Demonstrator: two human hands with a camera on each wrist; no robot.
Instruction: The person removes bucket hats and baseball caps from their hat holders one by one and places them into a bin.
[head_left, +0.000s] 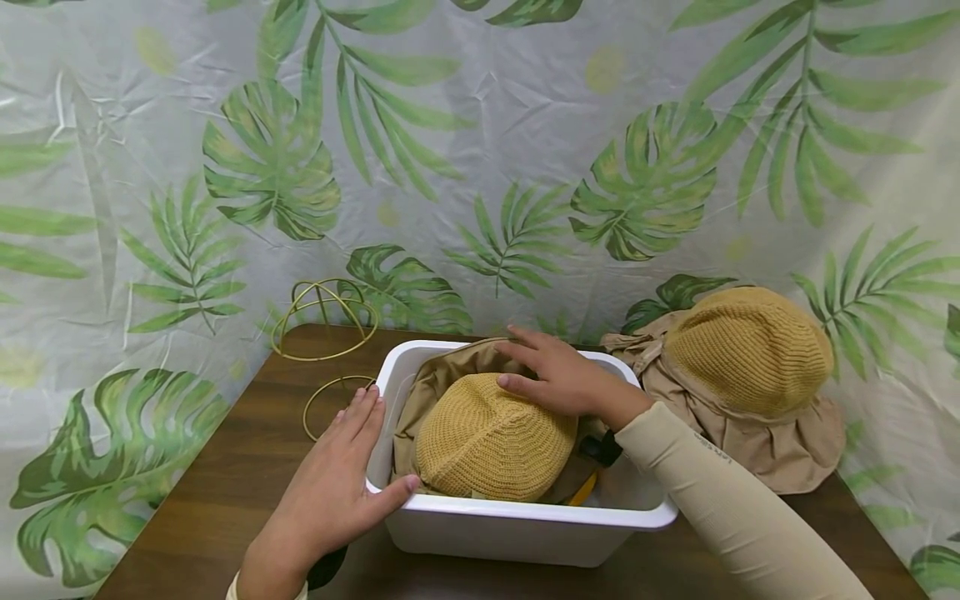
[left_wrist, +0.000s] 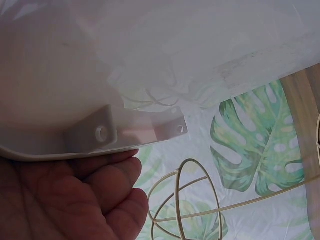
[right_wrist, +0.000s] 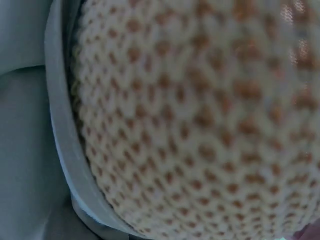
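Note:
A white plastic bin (head_left: 525, 510) stands on the table, holding a mustard knit hat (head_left: 495, 442) with a tan fabric brim (head_left: 420, 400). My right hand (head_left: 558, 371), fingers spread, rests at the far right of the knit crown. Close up in the right wrist view, the ribbed knit (right_wrist: 200, 125) fills most of the picture. Along the bin's left rim lies my left hand (head_left: 326, 500), its fingers extended and the thumb over the front corner. Its fingers (left_wrist: 115, 185) touch beneath the rim in the left wrist view.
A similar hat (head_left: 750, 350) lies on the table to the right of the bin. Behind my left hand stands a gold wire stand (head_left: 322, 359). Inside the bin, a black item (head_left: 600, 450) and an orange piece (head_left: 582, 489) show beside the hat. A leaf-print curtain (head_left: 510, 125) hangs behind.

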